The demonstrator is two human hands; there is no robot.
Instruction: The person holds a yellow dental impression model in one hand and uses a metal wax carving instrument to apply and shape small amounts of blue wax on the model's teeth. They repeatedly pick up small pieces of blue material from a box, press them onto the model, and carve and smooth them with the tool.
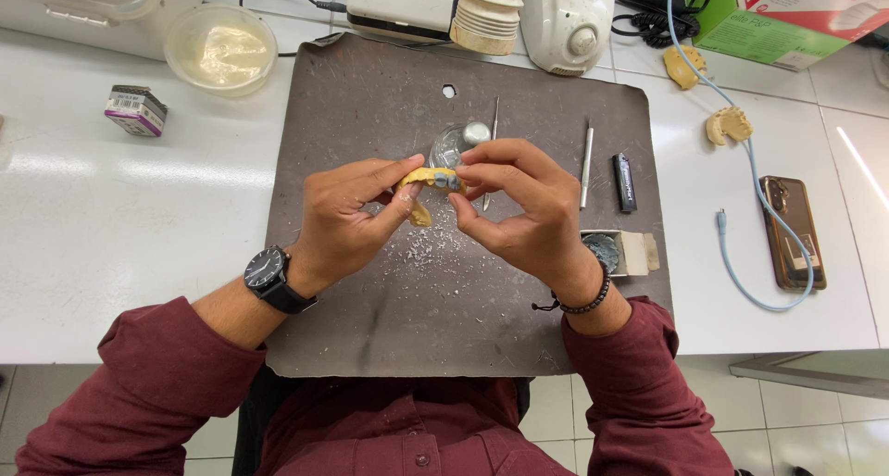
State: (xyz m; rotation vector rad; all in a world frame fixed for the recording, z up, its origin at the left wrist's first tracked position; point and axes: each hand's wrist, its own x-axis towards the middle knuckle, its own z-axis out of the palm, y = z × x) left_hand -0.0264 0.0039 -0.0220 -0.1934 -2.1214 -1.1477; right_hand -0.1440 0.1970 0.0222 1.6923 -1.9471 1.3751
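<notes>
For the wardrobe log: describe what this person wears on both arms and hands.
Both arms wear dark red long sleeves, pushed up the forearms. The left hand is bare, with a black wristwatch with a round dark dial on its wrist. The right hand is bare too, with a dark beaded bracelet with a small dangling cord on its wrist. No gloves or rings show.
</notes>
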